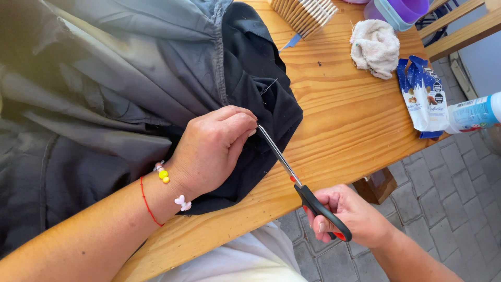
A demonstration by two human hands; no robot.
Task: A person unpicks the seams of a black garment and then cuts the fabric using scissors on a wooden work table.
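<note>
**Scissors at the edge of dark cloth**

The left hand [211, 151] rests on the dark cloth [130, 94], fingers curled down and pinching a fold at the fingertips. The cloth lies spread over the wooden table [344, 120], covering its left part, with one bunched black edge hanging near the table's front.

The right hand [347, 216] is closed through the black handles of the scissors [300, 185], below the table edge. The blades point up and left, and their tips meet the cloth just beside the left fingertips. The blades appear nearly closed, though the angle makes this hard to confirm.

Handling: the cloth looks soft, light and limp. It folds and slides readily, so it needs to be held taut close to the blades. The pinch point near the tips is the practical place to grip, with fingers kept clear of the cutting edge.

Farther back on the table lie a white rag [374, 47], blue snack packets [422, 94], a plastic bottle [475, 112] and a purple container [399, 10].
</note>
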